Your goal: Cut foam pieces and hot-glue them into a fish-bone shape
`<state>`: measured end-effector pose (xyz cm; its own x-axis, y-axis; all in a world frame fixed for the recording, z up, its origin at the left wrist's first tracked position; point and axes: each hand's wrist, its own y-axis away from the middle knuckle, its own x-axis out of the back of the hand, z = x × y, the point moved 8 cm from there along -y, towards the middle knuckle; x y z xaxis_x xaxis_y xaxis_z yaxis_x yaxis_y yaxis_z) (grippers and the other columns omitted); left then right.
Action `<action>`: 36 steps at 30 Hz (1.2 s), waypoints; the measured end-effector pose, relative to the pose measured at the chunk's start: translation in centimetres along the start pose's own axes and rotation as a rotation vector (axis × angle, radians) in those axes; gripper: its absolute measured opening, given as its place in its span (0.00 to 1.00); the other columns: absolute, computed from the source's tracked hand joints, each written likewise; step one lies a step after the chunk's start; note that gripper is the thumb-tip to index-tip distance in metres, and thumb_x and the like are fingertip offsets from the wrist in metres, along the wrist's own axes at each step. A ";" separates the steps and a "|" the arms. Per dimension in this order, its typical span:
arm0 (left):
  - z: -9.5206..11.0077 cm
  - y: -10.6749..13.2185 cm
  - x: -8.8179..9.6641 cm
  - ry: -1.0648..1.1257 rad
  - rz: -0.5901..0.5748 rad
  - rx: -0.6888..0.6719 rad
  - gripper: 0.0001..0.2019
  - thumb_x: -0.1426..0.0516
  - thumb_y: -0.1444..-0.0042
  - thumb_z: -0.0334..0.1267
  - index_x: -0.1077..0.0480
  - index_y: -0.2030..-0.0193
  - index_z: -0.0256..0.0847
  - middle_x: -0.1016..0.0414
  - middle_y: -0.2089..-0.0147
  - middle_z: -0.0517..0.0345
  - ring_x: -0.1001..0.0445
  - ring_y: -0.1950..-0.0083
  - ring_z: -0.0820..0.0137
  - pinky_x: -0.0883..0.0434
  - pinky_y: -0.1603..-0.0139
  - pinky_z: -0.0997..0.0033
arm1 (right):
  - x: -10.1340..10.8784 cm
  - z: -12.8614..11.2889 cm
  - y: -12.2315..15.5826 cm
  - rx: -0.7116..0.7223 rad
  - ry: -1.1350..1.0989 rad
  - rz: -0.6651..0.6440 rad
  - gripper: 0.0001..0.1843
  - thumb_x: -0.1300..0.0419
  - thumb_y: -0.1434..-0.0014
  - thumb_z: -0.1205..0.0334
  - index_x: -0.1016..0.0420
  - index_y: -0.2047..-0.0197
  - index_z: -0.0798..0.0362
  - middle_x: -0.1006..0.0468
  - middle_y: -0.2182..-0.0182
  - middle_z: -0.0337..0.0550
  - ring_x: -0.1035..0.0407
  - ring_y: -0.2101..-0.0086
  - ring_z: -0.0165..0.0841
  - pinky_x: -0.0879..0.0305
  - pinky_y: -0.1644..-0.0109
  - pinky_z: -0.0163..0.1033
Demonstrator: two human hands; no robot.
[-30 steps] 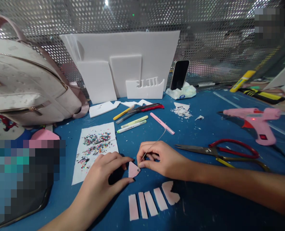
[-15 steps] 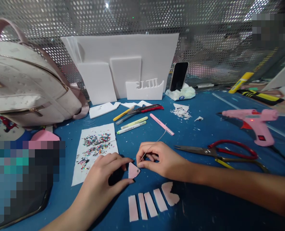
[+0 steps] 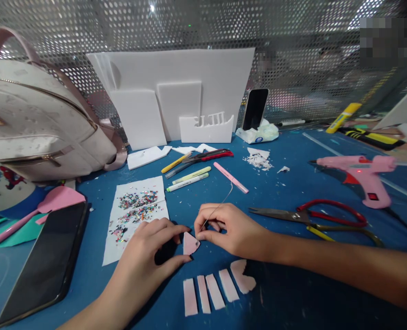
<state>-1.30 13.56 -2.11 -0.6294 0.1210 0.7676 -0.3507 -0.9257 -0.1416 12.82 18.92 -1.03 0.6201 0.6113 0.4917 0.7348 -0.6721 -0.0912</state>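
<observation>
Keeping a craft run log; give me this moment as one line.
left hand: holds pink wedge | right hand: pinches thin wire at wedge corner | nearby: pink strips

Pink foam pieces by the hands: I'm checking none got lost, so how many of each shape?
Straight strips: 4
Curved piece: 1
Triangular piece, between left hand and right hand with its wire: 1
Total: 6

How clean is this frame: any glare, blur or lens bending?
Head view: glare spots blow out on the perforated screen. Head view: left hand, right hand, the pink piece between them and the thin wire are sharp; a dark shadow lies under the left hand. Head view: edges bend wide-angle; a pixelated patch sits top right.
</observation>
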 end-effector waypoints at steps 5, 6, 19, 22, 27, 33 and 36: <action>0.1 0.0 0.1 -0.003 0.012 0.002 0.15 0.36 0.38 0.42 0.28 0.46 0.53 0.26 0.58 0.61 0.28 0.56 0.64 0.35 0.53 0.62 | 0.0 0.1 -0.1 0.000 0.004 0.016 0.04 0.37 0.39 0.69 0.22 0.66 0.54 0.25 0.66 0.39 0.42 0.73 0.26 0.42 0.68 0.35; 0.1 0.0 0.1 -0.004 0.014 0.002 0.14 0.36 0.38 0.43 0.28 0.46 0.52 0.26 0.58 0.61 0.28 0.56 0.64 0.35 0.53 0.62 | 0.0 0.1 -0.1 -0.001 0.004 0.019 0.04 0.37 0.39 0.69 0.22 0.66 0.54 0.25 0.66 0.39 0.42 0.73 0.26 0.42 0.68 0.35; 0.0 0.1 0.0 -0.010 0.015 -0.016 0.15 0.36 0.38 0.42 0.29 0.46 0.52 0.27 0.59 0.61 0.28 0.57 0.64 0.34 0.55 0.62 | 0.0 0.0 0.0 0.001 -0.021 0.011 0.03 0.37 0.40 0.69 0.21 0.65 0.54 0.24 0.66 0.39 0.42 0.73 0.27 0.41 0.68 0.36; 0.0 0.2 0.1 -0.010 0.013 -0.013 0.15 0.36 0.38 0.42 0.28 0.46 0.52 0.26 0.59 0.61 0.27 0.57 0.64 0.34 0.55 0.62 | 0.0 -0.1 -0.1 0.000 -0.020 0.016 0.03 0.37 0.39 0.69 0.21 0.65 0.54 0.24 0.66 0.39 0.41 0.73 0.27 0.42 0.68 0.36; 0.1 -0.1 0.1 -0.010 0.016 -0.008 0.14 0.36 0.38 0.44 0.27 0.47 0.52 0.26 0.59 0.61 0.27 0.57 0.64 0.34 0.55 0.63 | 0.0 -0.2 -0.1 0.009 0.003 0.018 0.03 0.37 0.39 0.69 0.21 0.65 0.54 0.25 0.66 0.39 0.41 0.72 0.27 0.41 0.67 0.36; 0.1 0.0 0.1 -0.015 0.016 -0.010 0.14 0.36 0.38 0.44 0.27 0.46 0.52 0.25 0.59 0.60 0.27 0.57 0.64 0.34 0.55 0.62 | 0.0 -0.3 0.1 0.016 0.023 0.001 0.03 0.37 0.39 0.69 0.22 0.65 0.54 0.23 0.65 0.40 0.39 0.72 0.27 0.40 0.67 0.36; 0.1 -0.1 0.2 -0.014 0.018 -0.013 0.15 0.35 0.39 0.43 0.28 0.46 0.53 0.25 0.59 0.61 0.27 0.57 0.65 0.34 0.55 0.63 | -0.1 -0.3 0.1 0.014 0.026 0.001 0.03 0.37 0.39 0.69 0.22 0.65 0.54 0.23 0.65 0.40 0.39 0.72 0.27 0.40 0.66 0.36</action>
<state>-1.35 13.60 -1.94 -0.6261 0.0996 0.7734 -0.3486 -0.9229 -0.1634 12.72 18.72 -0.83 0.6136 0.5992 0.5143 0.7379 -0.6670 -0.1034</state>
